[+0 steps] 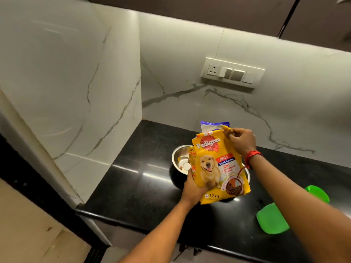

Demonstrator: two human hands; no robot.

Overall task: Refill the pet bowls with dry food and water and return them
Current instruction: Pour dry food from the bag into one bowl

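Steel bowl (179,155) sits on black tabletop (133,186) near back wall, few kibble bits inside, so not refilled yet. Bag is held right over it, prob. so food drops straight in w/o spill.

Left hand (192,188): forearm comes up from below, fingers (190,178) curled round lower-left corner of dog food bag (214,168), carrying its weight from below.

Bag upright, label facing cam, top looks opened.

Right hand (242,141): wrist bent, red thread (253,155) on it, fingertips pinching bag's top-right corner, prob. to spread or steady the mouth before tipping.

Steel rim also shows just right of bag; can't tell if same bowl or a 2nd.

Far right: two green plastic pieces (272,219) lie on tabletop, well apart from the bowl.
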